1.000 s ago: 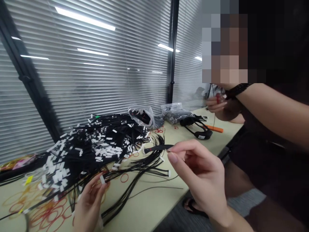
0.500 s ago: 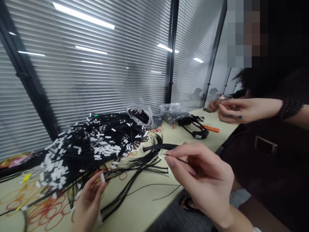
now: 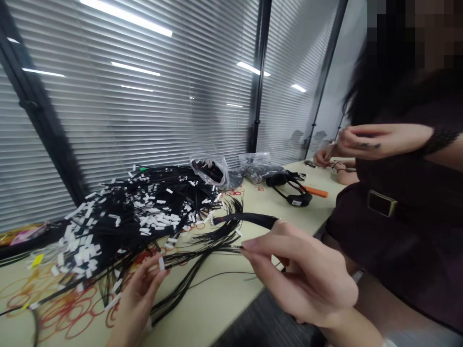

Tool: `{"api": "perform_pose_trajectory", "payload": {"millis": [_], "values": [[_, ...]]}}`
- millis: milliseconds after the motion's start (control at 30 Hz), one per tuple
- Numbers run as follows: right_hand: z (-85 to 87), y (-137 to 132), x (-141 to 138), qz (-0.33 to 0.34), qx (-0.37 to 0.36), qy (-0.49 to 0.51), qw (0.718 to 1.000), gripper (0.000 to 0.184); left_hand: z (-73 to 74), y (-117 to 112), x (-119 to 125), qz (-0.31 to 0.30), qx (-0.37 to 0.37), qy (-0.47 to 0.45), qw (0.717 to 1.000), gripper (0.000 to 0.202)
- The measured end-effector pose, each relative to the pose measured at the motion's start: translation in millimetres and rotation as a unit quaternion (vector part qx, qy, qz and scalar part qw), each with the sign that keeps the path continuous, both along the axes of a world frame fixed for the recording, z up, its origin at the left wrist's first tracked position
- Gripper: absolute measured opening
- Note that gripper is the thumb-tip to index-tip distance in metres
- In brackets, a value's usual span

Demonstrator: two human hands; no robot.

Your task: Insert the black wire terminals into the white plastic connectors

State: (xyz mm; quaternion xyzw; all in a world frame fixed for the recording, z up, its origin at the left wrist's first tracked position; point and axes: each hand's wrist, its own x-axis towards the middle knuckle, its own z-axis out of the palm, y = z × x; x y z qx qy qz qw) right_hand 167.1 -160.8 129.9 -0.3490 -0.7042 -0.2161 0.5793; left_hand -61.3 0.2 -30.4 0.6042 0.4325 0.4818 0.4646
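Observation:
A big heap of black wires with white connector tips (image 3: 137,217) covers the left half of the beige table (image 3: 224,294). My left hand (image 3: 139,296) is low at the front, fingers pinched on a white connector at the end of one black wire. My right hand (image 3: 307,274) is closed round a bundle of black wires (image 3: 249,219) that sticks out to the left, and its thumb and forefinger pinch the end of a single thin wire. Loose black wires (image 3: 202,250) fan out on the table between my hands.
Red rubber bands (image 3: 65,313) litter the table at front left. Two clear plastic bags (image 3: 213,173) with parts lie by the window blinds. A black strap device (image 3: 292,190) and an orange tool (image 3: 316,192) lie further right. A person in dark clothes (image 3: 408,202) stands at the right, hands raised.
My right hand has dropped and moved left, now pinching a thin wire tip. The person beside me has shifted right and raised both hands. My left hand stays on the connector.

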Motion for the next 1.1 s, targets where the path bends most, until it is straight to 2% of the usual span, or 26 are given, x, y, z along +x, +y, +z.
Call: {"api": "perform_pose_trajectory", "payload": {"millis": [100, 233, 400, 533, 633, 733, 867, 967, 1033, 1100], "values": [[0.0, 3.7, -1.8, 0.029, -0.021, 0.042, 0.998, 0.019, -6.9, 2.1, 0.4, -0.046, -0.006, 0.018, 0.999, 0.056], [-2.6, 6.0, -0.3, 0.049, -0.06, 0.092, 0.993, 0.02, -13.8, 6.0, 0.0, -0.066, -0.018, 0.04, 0.997, 0.053], [-5.7, 7.7, 0.2, 0.066, -0.116, 0.17, 0.976, 0.012, -10.7, 5.4, 1.0, -0.081, -0.027, 0.025, 0.996, 0.05], [-5.1, 9.5, -1.4, 0.116, -0.171, 0.239, 0.949, 0.005, -7.1, 2.7, 1.6, -0.075, -0.029, 0.02, 0.997, 0.053], [-3.2, 11.5, -1.2, 0.178, -0.223, 0.294, 0.913, 0.004, -9.0, 2.2, 0.9, -0.066, -0.033, 0.023, 0.997, 0.053], [-3.2, 15.5, 2.6, 0.256, -0.285, 0.334, 0.861, 0.006, -12.6, 2.8, 0.1, -0.054, -0.035, 0.015, 0.998, 0.052], [-6.8, 23.3, 10.5, 0.36, -0.377, 0.362, 0.773, 0.007, -10.0, 1.0, 1.4, -0.062, -0.041, 0.01, 0.997, 0.053], [-9.2, 28.4, 14.1, 0.4, -0.433, 0.388, 0.708, 0.014, -3.0, -2.7, 3.5, -0.053, -0.051, 0.013, 0.997, 0.057], [-10.5, 31.0, 14.9, 0.413, -0.452, 0.402, 0.68, 0.016, -0.2, -4.7, 4.2, -0.05, -0.058, 0.017, 0.997, 0.058], [-12.1, 33.3, 14.7, 0.418, -0.459, 0.406, 0.671, 0.016, -0.5, -5.9, 4.1, -0.049, -0.054, 0.016, 0.997, 0.056]]}}
